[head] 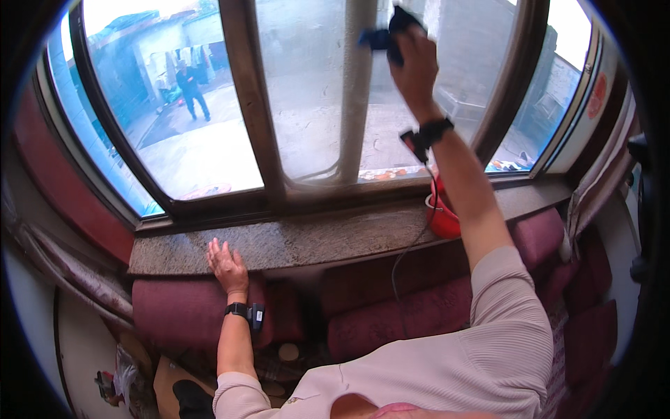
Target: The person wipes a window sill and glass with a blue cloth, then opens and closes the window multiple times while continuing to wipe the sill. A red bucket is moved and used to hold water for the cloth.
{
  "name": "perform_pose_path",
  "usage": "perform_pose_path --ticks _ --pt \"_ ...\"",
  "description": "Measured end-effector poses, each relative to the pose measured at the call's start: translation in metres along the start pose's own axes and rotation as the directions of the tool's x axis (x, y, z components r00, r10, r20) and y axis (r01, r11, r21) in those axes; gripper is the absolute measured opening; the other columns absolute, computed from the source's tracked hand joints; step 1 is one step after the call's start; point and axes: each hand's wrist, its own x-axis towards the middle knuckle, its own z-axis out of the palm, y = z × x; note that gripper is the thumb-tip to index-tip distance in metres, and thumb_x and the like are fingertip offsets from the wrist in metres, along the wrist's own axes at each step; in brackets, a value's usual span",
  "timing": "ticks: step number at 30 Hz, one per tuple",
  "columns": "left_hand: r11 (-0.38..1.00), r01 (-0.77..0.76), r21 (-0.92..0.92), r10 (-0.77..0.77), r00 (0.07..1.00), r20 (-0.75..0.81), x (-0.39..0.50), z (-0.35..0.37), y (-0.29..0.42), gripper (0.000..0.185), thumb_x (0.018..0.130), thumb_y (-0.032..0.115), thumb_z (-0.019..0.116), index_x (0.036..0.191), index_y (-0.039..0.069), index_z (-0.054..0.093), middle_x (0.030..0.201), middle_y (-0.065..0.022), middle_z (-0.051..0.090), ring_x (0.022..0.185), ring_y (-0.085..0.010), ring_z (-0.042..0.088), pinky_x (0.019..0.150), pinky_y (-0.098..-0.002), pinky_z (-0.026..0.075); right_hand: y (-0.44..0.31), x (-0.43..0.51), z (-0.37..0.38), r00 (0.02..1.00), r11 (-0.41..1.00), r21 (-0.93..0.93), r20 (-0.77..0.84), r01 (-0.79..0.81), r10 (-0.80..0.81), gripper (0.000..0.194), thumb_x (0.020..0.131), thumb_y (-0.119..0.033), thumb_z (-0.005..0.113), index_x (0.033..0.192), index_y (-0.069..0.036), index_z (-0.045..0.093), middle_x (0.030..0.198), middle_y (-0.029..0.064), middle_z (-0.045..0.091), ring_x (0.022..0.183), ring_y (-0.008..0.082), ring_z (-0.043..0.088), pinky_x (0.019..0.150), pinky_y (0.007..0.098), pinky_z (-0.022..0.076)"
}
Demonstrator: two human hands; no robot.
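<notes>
High on the window, my right hand grips a dark blue cloth up against the glass pane. A loose end of the cloth sticks out to the left, blurred. My left hand rests with its fingers apart on the front edge of the speckled stone windowsill, holding nothing. Beneath my right forearm a red bucket stands on the sill, partly hidden by the arm. The pane in the middle looks hazy and streaked.
Dark red sofa cushions line the space below the sill. Curtains hang at the left and right. A cable trails from my right wrist device. Outside, a person stands in a yard near hanging laundry.
</notes>
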Motion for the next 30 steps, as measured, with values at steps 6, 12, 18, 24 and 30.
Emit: perform_pose_path --ticks 6,12,18,24,30 --pt "1.0 0.003 0.003 -0.003 1.0 0.004 -0.001 0.001 -0.001 0.038 0.093 0.023 0.059 0.125 0.002 0.059 0.149 -0.0185 0.043 0.142 -0.0361 0.035 0.118 -0.0513 0.026 -0.074 -0.202 -0.057 0.905 0.971 0.233 0.421 -0.044 -0.06 0.036 0.068 -0.001 0.069 0.103 -0.008 0.065 0.116 0.015 0.058 0.101 0.0367 0.059 0.078 0.0457 0.0543" --pt "1.0 0.001 0.02 -0.001 1.0 -0.002 -0.002 0.0 -0.001 0.039 0.094 0.025 0.059 0.125 0.001 0.059 0.148 -0.0186 0.044 0.142 -0.0366 0.035 0.118 -0.0519 0.025 -0.085 -0.203 -0.077 0.602 0.932 0.337 0.775 -0.136 -0.193 0.033 0.07 0.0 0.067 0.103 -0.009 0.066 0.11 0.0126 0.06 0.1 0.0343 0.061 0.077 0.0428 0.0565" --pt "1.0 -0.014 -0.012 0.014 1.0 -0.006 -0.003 0.006 0.004 0.038 0.095 0.026 0.059 0.124 0.001 0.059 0.148 -0.019 0.044 0.142 -0.0362 0.036 0.118 -0.0527 0.025 -0.082 -0.009 -0.002 0.991 0.955 0.295 0.121 0.025 -0.063 0.04 0.072 -0.007 0.077 0.11 -0.011 0.066 0.114 0.009 0.062 0.105 0.0318 0.062 0.082 0.0391 0.0568" --pt "1.0 0.02 0.014 -0.021 0.999 0.037 0.0 -0.004 0.002 0.041 0.096 0.027 0.055 0.128 0.001 0.058 0.148 -0.0193 0.043 0.143 -0.0364 0.033 0.119 -0.0514 0.023 -0.149 0.005 0.039 1.0 0.971 0.237 0.006 -0.012 0.011 0.045 0.071 -0.004 0.077 0.113 -0.012 0.063 0.121 0.0102 0.056 0.106 0.0322 0.058 0.078 0.0397 0.0568" --pt "1.0 -0.001 0.01 0.001 1.0 0.03 0.001 -0.006 0.003 0.041 0.095 0.026 0.057 0.127 0.001 0.058 0.147 -0.0195 0.044 0.142 -0.0367 0.034 0.119 -0.0519 0.023 -0.199 -0.163 -0.002 0.93 0.868 0.497 0.322 -0.009 -0.175 0.027 0.07 0.001 0.065 0.095 -0.008 0.064 0.115 0.008 0.056 0.096 0.0258 0.058 0.073 0.0373 0.0557"
